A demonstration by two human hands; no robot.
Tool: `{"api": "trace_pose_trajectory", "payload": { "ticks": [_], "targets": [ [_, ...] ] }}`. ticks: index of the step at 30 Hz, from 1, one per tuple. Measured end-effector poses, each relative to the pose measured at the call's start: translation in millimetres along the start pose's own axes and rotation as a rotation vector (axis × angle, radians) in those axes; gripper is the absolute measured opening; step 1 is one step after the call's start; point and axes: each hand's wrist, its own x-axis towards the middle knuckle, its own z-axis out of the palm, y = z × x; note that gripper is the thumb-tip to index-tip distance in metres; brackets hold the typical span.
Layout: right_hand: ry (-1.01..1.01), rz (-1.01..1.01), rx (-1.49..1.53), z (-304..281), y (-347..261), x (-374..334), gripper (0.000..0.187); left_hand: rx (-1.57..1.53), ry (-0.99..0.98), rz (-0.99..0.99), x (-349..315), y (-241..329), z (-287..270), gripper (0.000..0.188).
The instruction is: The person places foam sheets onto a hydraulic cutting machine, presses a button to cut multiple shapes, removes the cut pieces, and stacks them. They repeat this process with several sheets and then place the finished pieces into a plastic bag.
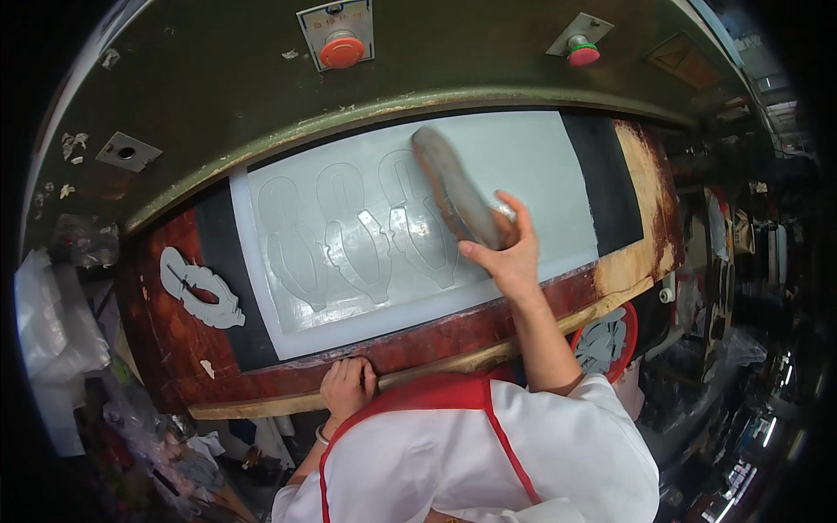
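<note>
My right hand (507,248) grips the near end of a long, sole-shaped cutting die (457,187), thumb on one side and fingers on the other. Motion blurs the die, which slants over a pale grey sheet (540,174); whether it touches the sheet I cannot tell. To the left of it, several shoe-part outlines (353,253) are cut into the sheet, and the die partly covers the rightmost of them. Curled into a loose fist, my left hand (347,383) rests on the table's front edge with nothing visible in it.
Cut grey pieces (202,289) lie stacked on the red-brown table (157,336) at the left. A green machine beam with a red button (341,50) and a green-rimmed button (582,52) spans the back. Below the right edge, a red bucket (631,331) holds grey scraps.
</note>
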Motion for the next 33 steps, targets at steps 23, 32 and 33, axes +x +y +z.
{"api": "trace_pose_trajectory", "payload": {
  "ticks": [23, 32, 33],
  "targets": [
    [0.677, -0.809, -0.87, -27.3, -73.6, 215.7, 0.094, -0.004, 0.239, -0.088, 173.8, -40.4, -5.8, 0.006],
    [0.557, -0.709, -0.8, -35.9, -45.9, 192.7, 0.09, 0.035, 0.259, -0.003, 220.5, -52.0, -21.7, 0.008],
    [0.577, -0.69, -0.829, -34.6, -43.5, 179.3, 0.085, 0.057, 0.253, -0.037, 219.3, -50.8, -21.9, 0.008]
  ]
}}
